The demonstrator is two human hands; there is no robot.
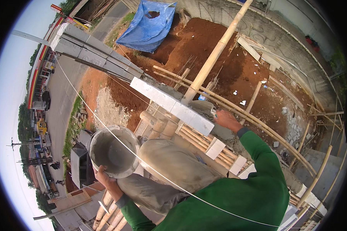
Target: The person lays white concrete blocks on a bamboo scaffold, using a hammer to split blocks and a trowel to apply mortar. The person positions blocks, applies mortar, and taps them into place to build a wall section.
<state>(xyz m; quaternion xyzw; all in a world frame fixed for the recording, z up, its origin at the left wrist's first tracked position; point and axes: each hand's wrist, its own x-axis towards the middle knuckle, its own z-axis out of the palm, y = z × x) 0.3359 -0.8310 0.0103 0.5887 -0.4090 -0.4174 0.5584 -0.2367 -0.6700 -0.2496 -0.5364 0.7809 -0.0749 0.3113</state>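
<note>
My left hand (106,179) grips the rim of a grey-crusted bucket (134,148), which is tilted so that its inside shows a smooth grey layer. The bucket rests close to my bent knees. Off to the right, my right hand (226,120) is closed round the handle of a trowel (202,104). Its grey blade points left, just beyond a row of white blocks (171,104). Grey mortar (224,134) lies along the wall top below my right hand. A taut white string (115,135) crosses in front of the bucket and my legs.
A thick bamboo pole (216,50) rises beyond the wall, with thinner bamboo rails (254,125) crossing it. Stacked grey blocks (90,48) stand at the far left. Below lie red soil (204,42), a blue tarp (148,25) and a parked vehicle (80,163).
</note>
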